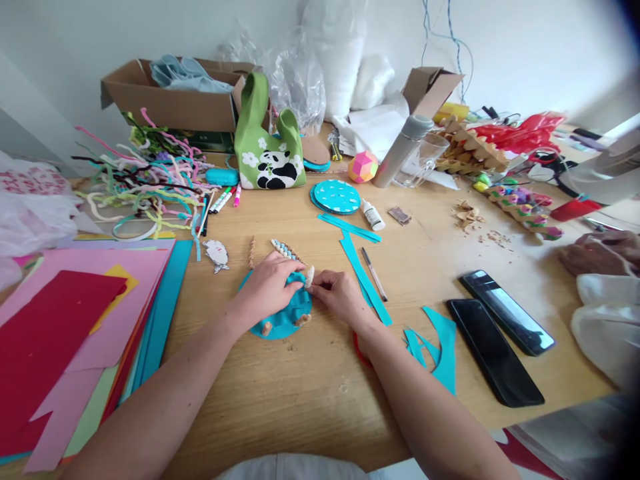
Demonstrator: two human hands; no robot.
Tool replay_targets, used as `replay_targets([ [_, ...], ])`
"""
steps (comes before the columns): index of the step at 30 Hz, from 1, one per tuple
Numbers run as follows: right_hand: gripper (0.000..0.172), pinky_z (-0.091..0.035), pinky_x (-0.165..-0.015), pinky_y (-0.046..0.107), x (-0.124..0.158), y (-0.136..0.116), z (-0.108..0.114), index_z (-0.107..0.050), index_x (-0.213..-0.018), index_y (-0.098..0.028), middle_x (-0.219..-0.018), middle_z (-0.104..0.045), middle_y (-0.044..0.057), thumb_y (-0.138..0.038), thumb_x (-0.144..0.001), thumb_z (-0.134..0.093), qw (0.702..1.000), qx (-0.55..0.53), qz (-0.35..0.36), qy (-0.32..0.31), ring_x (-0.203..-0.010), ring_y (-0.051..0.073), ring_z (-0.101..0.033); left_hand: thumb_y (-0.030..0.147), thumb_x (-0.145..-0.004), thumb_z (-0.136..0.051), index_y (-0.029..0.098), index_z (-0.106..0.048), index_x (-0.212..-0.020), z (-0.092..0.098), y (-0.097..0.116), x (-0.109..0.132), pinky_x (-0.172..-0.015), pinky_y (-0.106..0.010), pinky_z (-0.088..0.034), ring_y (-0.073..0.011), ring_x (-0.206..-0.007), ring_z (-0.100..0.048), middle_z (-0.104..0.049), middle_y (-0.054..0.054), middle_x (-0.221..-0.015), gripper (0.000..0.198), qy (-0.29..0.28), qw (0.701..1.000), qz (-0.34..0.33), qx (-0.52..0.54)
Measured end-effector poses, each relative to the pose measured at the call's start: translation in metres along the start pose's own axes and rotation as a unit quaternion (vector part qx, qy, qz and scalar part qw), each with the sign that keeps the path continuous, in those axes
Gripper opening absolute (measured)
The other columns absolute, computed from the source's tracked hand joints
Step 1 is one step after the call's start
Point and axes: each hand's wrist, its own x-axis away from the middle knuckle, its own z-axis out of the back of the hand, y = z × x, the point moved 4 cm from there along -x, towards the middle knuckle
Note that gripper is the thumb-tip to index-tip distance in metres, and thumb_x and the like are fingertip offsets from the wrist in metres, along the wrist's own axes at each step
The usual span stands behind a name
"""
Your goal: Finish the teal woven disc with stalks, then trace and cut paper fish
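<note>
On the table in front of me lies a round blue paper craft [286, 323] with folded paper strips across it. My left hand [267, 283] rests over its upper left part, fingers curled and thumb pressing on it. Between the thumb and fingertips of my right hand [341, 298] is a small white fuzzy twist [309, 276], held at the craft's right edge. Two short brown fuzzy pieces [303, 321] stick out at the lower edge. Behind the craft are a brown braided twist [251, 253] and a blue-and-white braided twist [283, 249], partly hidden by my left hand.
Coloured paper sheets [60, 333] are stacked at left, below a heap of pipe cleaners [155, 173]. Blue paper strips [365, 277], a pen [374, 273], glue bottle [372, 215] and two phones [493, 350] lie rightward. Another person's hands [597, 253] are at far right.
</note>
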Motion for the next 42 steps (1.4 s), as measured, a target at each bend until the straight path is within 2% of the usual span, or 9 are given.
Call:
replay_targets([
  [5, 0.019, -0.033, -0.055, 0.023, 0.0, 0.0, 0.001, -0.064, -0.064, -0.017, -0.062, -0.061, -0.001, -0.03, -0.078, -0.061, 0.999, 0.03, -0.002, 0.012, -0.058, 0.011, -0.048, 0.019, -0.079, -0.065, 0.022, -0.069, -0.092, -0.001, 0.006, -0.002, -0.085, -0.033, -0.048, -0.0186, -0.093, -0.06, -0.07, -0.002, -0.095, 0.014, 0.035, 0.995, -0.022, 0.09],
  [11, 0.02, -0.031, -0.052, 0.022, 0.0, 0.001, 0.001, -0.061, -0.061, -0.016, -0.057, -0.056, -0.003, -0.027, -0.078, -0.06, 0.999, 0.041, -0.004, 0.012, -0.055, 0.009, -0.044, 0.017, -0.082, -0.063, 0.02, -0.069, -0.084, -0.008, 0.007, -0.005, -0.083, -0.032, -0.046, -0.0163, -0.086, -0.059, -0.07, -0.001, -0.084, 0.007, 0.068, 0.987, -0.054, 0.132],
  [15, 0.01, -0.035, -0.054, 0.022, -0.002, 0.004, 0.004, -0.067, -0.07, -0.016, -0.062, -0.06, -0.002, -0.022, -0.074, -0.06, 0.999, 0.009, -0.006, -0.034, -0.056, 0.009, -0.048, 0.017, -0.082, -0.062, 0.02, -0.069, -0.082, -0.009, 0.005, -0.006, -0.083, -0.032, -0.045, -0.0167, -0.087, -0.059, -0.071, -0.001, -0.084, 0.007, 0.068, 0.987, -0.044, 0.136],
  [18, 0.01, -0.039, -0.057, 0.022, -0.003, 0.006, 0.006, -0.068, -0.074, -0.015, -0.066, -0.064, 0.0, -0.018, -0.072, -0.059, 0.999, -0.015, -0.002, -0.052, -0.059, 0.01, -0.051, 0.017, -0.082, -0.062, 0.02, -0.069, -0.081, -0.007, 0.004, -0.006, -0.083, -0.032, -0.045, -0.0165, -0.085, -0.059, -0.071, -0.001, -0.084, 0.007, 0.069, 0.988, -0.042, 0.132],
  [29, 0.006, -0.034, -0.052, 0.021, -0.001, 0.001, 0.001, -0.065, -0.068, -0.016, -0.06, -0.059, -0.002, -0.019, -0.072, -0.062, 0.999, 0.044, -0.004, -0.01, -0.056, 0.009, -0.047, 0.017, -0.082, -0.061, 0.021, -0.069, -0.082, -0.006, 0.003, -0.004, -0.081, -0.031, -0.046, -0.0163, -0.086, -0.061, -0.071, -0.001, -0.086, 0.009, 0.067, 0.989, -0.04, 0.127],
  [36, 0.01, -0.032, -0.051, 0.021, -0.001, 0.0, 0.001, -0.063, -0.067, -0.016, -0.06, -0.057, -0.002, -0.024, -0.072, -0.063, 0.999, 0.041, 0.002, -0.004, -0.054, 0.008, -0.045, 0.015, -0.081, -0.061, 0.02, -0.07, -0.081, -0.005, 0.005, -0.004, -0.079, -0.03, -0.047, -0.0161, -0.084, -0.062, -0.072, -0.001, -0.084, 0.01, 0.064, 0.988, -0.033, 0.133],
  [42, 0.013, -0.03, -0.052, 0.021, 0.0, -0.009, 0.0, -0.058, -0.062, -0.016, -0.059, -0.055, -0.002, -0.022, -0.074, -0.059, 0.997, 0.079, 0.008, 0.012, -0.053, 0.008, -0.043, 0.017, -0.081, -0.062, 0.021, -0.07, -0.082, -0.005, 0.004, -0.005, -0.08, -0.03, -0.047, -0.0163, -0.084, -0.062, -0.072, -0.001, -0.084, 0.009, 0.064, 0.989, -0.035, 0.131],
])
